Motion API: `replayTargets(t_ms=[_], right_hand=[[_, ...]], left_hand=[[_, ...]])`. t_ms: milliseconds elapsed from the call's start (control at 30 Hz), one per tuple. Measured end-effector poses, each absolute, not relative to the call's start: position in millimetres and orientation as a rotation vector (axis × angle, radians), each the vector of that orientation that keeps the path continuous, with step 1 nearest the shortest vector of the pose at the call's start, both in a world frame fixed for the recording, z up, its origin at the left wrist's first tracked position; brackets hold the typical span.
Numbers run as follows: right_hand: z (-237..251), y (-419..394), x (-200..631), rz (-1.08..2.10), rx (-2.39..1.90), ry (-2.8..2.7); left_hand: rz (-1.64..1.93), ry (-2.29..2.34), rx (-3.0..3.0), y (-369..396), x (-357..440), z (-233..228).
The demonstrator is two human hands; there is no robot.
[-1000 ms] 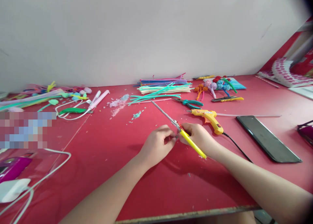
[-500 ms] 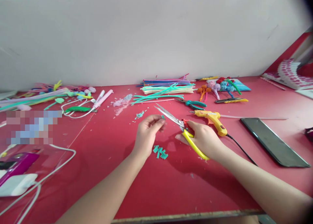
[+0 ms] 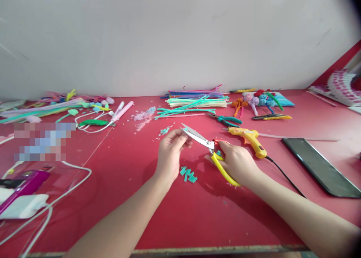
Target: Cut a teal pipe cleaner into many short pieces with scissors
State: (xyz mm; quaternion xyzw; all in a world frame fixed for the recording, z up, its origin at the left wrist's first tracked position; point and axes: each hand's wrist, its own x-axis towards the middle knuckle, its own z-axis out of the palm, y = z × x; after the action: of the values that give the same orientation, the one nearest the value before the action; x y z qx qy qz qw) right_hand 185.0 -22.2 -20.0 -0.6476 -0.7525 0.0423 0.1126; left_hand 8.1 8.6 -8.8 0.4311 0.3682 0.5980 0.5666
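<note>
- Head view: the right hand [image 3: 238, 162] grips the yellow handles of the scissors [image 3: 210, 147], fingers curled through and around the loops.
- The scissors lie on a slanted long axis, handles low and toward the person at the right, blades [image 3: 194, 134] pointing up and left toward the far wall. The blades look slightly parted near the tip.
- The left hand [image 3: 170, 152] hovers just left of the blades, thumb and fingertips pressed together right at the blade tip; whether they pinch anything I cannot tell.
- A small heap of cut teal pieces [image 3: 188, 174] lies on the red table [image 3: 180, 220] between the two hands, just below the scissors.
- Behind the right hand lies a yellow glue gun [image 3: 248, 137], nozzle pointing left, its black cord trailing right.
- Farther back sit green-handled pliers [image 3: 225, 119] and a stack of coloured pipe cleaners [image 3: 196, 100], running left to right.
- A dark phone [image 3: 321, 166] lies at the right.
</note>
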Motion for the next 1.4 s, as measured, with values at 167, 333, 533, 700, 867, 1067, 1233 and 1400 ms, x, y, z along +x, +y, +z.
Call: replayTargets(t_ms=[167, 333, 533, 700, 867, 1067, 1233, 1400], right_hand=[[-19.4, -22.8, 183.7, 0.108, -1.905, -2.223], [-20.5, -22.3, 183.7, 0.09, -1.923, -2.221], [-22.0, -22.3, 184.0, 0.092, -1.916, -2.224], [-21.3, -22.8, 183.8, 0.092, -1.922, -2.23], [-20.9, -22.5, 183.8, 0.084, -1.921, -2.236], [-20.8, -22.0, 185.4, 0.083, -1.915, -2.205], [-20.5, -19.7, 188.8, 0.166, -1.889, -2.144], [-18.8, -16.8, 187.5, 0.513, -1.786, -1.928]], left_hand=[[1.41, 0.845, 0.988, 8.8, 8.4, -9.9], [1.419, 0.834, 0.973, 8.0, 8.9, -9.8], [1.423, 0.821, 0.957, 7.7, 9.5, -9.1], [1.43, 0.805, 0.946, 8.2, 9.1, -9.1], [1.424, 0.806, 0.971, 8.6, 8.4, -10.2], [1.433, 0.83, 0.999, 9.0, 7.6, -10.4], [1.421, 0.887, 0.998, 9.3, 7.9, -9.8], [1.184, 0.87, 1.09, 5.9, 11.9, -11.9]])
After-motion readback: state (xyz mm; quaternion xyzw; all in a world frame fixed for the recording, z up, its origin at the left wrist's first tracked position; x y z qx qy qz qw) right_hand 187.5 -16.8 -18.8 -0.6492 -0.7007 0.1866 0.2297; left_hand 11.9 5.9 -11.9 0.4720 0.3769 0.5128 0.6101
